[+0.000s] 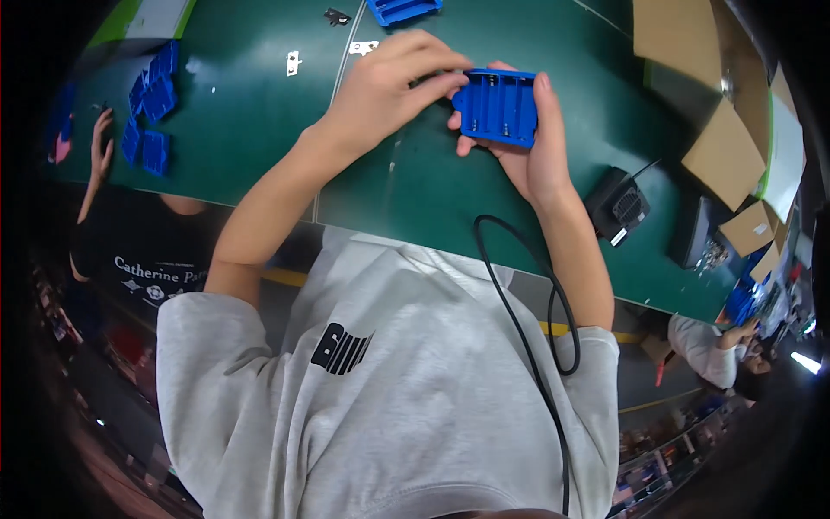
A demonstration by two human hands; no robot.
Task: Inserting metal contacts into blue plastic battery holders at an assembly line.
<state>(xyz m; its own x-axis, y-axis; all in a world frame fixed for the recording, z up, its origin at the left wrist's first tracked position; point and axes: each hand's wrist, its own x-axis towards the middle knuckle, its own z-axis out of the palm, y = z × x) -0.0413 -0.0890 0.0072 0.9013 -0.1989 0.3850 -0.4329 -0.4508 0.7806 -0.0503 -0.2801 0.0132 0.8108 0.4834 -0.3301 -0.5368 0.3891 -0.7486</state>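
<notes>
1. Above the green table [415, 195], the blue case [499, 108] rests in the right hand [545, 151], its open side facing the camera
2. Inside the case, long slots run side by side between thin walls, and small metal bits [475, 127] show at some slot ends
3. To the right stands a cardboard box [679, 39] with spread flaps, its contents hidden; nearer the front edge is a dark tray [690, 233] with shiny pieces [714, 255] in or beside it, I cannot tell which
4. Over on the left lie more blue cases [156, 153], grouped close together
5. Bright blue all over, the held case is nearly square, with a rounded tab on its left side
6. Around it the right hand is clamped, thumb along the right edge, fingers behind; at its upper left corner the left hand [402, 73] brings thumb and forefinger close together, though whether they grip anything I cannot tell
</notes>
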